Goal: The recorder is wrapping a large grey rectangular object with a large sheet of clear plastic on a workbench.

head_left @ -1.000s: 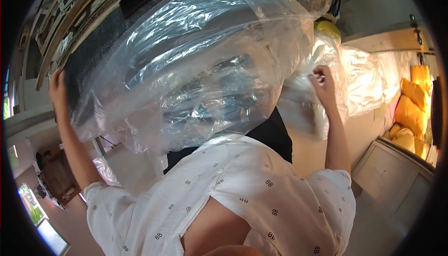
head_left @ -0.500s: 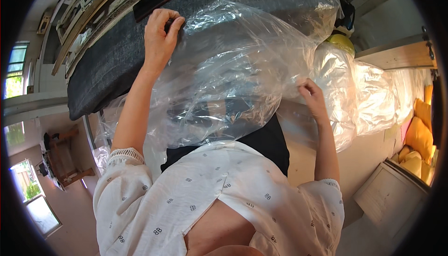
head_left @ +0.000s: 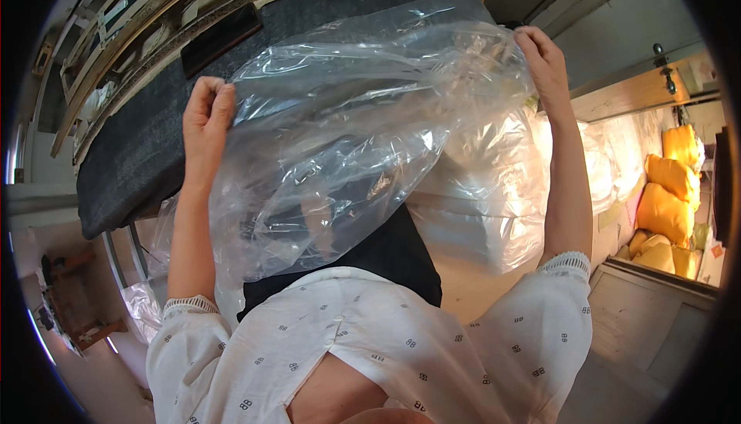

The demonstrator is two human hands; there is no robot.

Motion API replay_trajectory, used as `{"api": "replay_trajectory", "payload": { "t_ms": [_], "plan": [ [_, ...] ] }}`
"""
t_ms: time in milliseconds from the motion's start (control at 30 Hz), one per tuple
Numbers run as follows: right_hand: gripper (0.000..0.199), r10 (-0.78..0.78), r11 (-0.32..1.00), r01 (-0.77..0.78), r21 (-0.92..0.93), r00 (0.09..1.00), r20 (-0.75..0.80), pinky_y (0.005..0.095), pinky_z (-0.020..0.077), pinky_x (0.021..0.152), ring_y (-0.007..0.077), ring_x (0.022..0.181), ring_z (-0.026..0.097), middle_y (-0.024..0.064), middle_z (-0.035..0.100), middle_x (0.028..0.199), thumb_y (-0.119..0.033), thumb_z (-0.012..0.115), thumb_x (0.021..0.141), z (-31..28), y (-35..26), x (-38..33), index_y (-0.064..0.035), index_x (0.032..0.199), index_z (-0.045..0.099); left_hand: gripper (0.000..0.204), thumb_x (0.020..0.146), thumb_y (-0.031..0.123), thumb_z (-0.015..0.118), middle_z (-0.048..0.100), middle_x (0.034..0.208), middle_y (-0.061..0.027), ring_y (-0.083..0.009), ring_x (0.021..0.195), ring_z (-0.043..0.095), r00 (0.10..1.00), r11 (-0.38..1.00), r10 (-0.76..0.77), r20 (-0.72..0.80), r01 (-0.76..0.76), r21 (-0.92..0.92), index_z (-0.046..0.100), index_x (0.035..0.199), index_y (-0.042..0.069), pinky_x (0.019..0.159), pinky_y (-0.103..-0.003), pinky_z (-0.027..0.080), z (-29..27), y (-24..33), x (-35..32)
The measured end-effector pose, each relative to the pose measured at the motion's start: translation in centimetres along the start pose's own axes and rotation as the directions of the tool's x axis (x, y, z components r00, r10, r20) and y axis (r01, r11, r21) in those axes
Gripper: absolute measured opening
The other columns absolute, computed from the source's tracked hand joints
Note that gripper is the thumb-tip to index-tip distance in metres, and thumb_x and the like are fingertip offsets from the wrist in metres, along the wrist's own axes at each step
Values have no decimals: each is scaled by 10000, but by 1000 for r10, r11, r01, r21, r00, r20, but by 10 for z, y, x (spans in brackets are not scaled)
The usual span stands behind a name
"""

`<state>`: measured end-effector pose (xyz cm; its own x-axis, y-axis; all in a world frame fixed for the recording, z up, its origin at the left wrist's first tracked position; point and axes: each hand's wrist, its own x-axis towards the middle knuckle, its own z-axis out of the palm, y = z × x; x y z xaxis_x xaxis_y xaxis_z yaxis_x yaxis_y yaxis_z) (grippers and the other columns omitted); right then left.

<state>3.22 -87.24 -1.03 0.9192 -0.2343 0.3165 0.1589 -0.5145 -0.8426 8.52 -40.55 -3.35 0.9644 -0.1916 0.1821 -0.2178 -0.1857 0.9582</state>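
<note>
A large clear plastic bag or sheet stretches between my hands, crumpled and shiny, and hangs down over my lap. My left hand is closed on its left edge, fingertips pinched together. Farther off to the right, my right hand grips the opposite side of the plastic. Beneath it lies a dark grey cloth-covered table, partly hidden by the plastic. A dark flat phone-like object rests on the cloth just beyond my left hand.
Wooden and metal frame parts run along the far left edge of the table. More clear plastic-wrapped bulk stands at the right, below a wooden board. Yellow bundles are stacked at the far right.
My right hand has moved up and away to the far right side of the plastic. My left hand has shifted left and nearer me. The plastic is now spread wider between them.
</note>
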Motion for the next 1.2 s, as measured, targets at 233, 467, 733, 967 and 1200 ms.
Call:
{"api": "replay_trajectory", "payload": {
  "t_ms": [233, 467, 733, 967, 1200],
  "plan": [
    [222, -125, 984, 156, -88, 949, 289, 229, 391, 617, 77, 644, 430, 5, 486, 653, -232, 540, 881, 83, -15, 57, -14, 856, 570, 109, 851, 85, 617, 434, 709, 68, -13, 648, 382, 990, 937, 29, -140, 21, 349, 538, 788, 46, 587, -154, 316, -115, -20, -16],
    [220, -234, 948, 304, -93, 865, 443, 247, 400, 652, 140, 693, 474, 59, 495, 751, -237, 523, 884, 167, -52, 61, -18, 871, 540, 140, 821, 105, 654, 442, 691, 44, -33, 624, 376, 938, 828, 192, -287, 2, 560, 557, 785, 11, 559, -168, 310, -180, -46, -28],
    [362, -540, 741, 615, -270, 784, 305, 323, 382, 776, 242, 900, 482, 84, 501, 971, -168, 685, 704, 163, -90, 5, -104, 1038, 564, 132, 818, 134, 665, 454, 698, 52, -34, 616, 364, 912, 787, 213, -349, 52, 615, 587, 810, 28, 549, -175, 305, -179, -47, -29],
    [253, -459, 703, 579, -413, 813, 358, 342, 365, 779, 214, 894, 490, 44, 526, 919, -149, 665, 727, 180, -71, 9, -126, 978, 645, 144, 812, 143, 673, 463, 705, 53, -33, 617, 373, 914, 822, 220, -342, 15, 570, 592, 812, 23, 555, -168, 311, -182, -54, -25],
    [128, -112, 989, 80, 125, 957, 267, 216, 366, 619, 77, 681, 459, -26, 512, 700, -173, 601, 851, 180, -70, 24, -46, 833, 602, 139, 811, 125, 666, 474, 715, 45, -35, 620, 390, 923, 801, 199, -329, 40, 597, 583, 807, 14, 560, -168, 320, -181, -53, -24]
  ]
}}
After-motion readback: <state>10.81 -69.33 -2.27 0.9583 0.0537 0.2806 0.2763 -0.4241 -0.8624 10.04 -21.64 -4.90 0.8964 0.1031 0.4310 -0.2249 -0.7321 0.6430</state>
